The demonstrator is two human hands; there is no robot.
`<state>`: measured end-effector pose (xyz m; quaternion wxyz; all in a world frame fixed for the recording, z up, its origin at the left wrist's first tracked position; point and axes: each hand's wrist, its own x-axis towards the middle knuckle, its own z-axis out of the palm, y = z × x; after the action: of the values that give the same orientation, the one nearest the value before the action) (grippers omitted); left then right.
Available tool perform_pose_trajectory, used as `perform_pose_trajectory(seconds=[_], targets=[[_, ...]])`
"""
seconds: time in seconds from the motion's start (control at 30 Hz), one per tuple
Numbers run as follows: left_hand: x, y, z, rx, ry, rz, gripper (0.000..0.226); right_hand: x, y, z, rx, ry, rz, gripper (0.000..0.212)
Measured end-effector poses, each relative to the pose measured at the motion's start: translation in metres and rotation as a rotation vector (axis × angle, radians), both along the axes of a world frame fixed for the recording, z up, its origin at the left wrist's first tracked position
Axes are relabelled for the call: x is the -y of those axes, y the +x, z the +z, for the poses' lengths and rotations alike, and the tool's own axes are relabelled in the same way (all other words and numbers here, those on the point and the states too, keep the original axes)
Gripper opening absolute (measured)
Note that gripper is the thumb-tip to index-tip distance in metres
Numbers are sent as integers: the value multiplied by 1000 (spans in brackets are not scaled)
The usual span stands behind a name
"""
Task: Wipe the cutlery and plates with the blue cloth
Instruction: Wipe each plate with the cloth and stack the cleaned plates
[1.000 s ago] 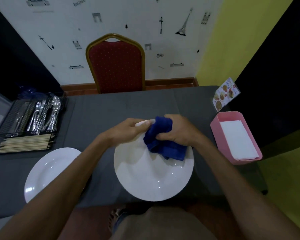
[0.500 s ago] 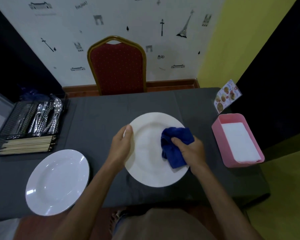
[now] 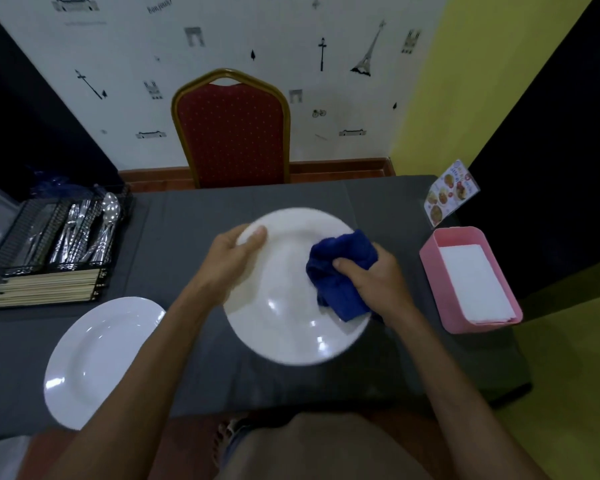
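At the near table (image 3: 215,382) edge, 8 o'clock from the hands — second plate (image 3: 97,358) flat, nearer the left hand (image 3: 229,261), likely next up. Centre: held plate (image 3: 284,313), left hand gripping its rim at 10 o'clock, thumb on top; right hand (image 3: 371,278) bunched round the blue cloth (image 3: 340,268), pressing it on the plate at 3 o'clock. Farther, 10 o'clock — cutlery (image 3: 84,233) in the black rack (image 3: 11,237).

Head view, steeply down over table (image 3: 194,216)
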<state>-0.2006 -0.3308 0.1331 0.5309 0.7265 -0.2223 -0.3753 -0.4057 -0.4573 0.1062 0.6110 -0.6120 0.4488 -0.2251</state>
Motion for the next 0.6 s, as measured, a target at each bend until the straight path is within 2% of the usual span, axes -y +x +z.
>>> perform_pose_trajectory(seconds=[0.03,0.1,0.13,0.23,0.27,0.33,0.4,0.43,0.5,0.6], targets=[[1,-1,-5,-18,-13,133,21,-7,1,0,58,41,-72,27],[4,-7,-15,2,8,268,21,-23,6,-1,146,97,-196,26],[3,-10,-22,106,49,274,23,-29,7,-1,168,104,-239,27],[0,-16,-41,670,283,171,34,-42,9,2,134,7,-238,25],[0,-22,-38,739,300,169,39,-46,8,5,83,-79,-209,23],[6,-34,-21,643,223,201,56,-54,8,9,-13,-275,-113,22],[15,-48,2,412,144,172,77,-63,10,10,-69,-463,28,26],[19,-52,11,331,130,155,79,-67,11,8,-98,-572,91,30],[23,-53,19,241,128,134,67,-73,14,5,-152,-758,179,40],[19,-40,17,105,150,138,40,-73,13,6,-220,-778,317,41]])
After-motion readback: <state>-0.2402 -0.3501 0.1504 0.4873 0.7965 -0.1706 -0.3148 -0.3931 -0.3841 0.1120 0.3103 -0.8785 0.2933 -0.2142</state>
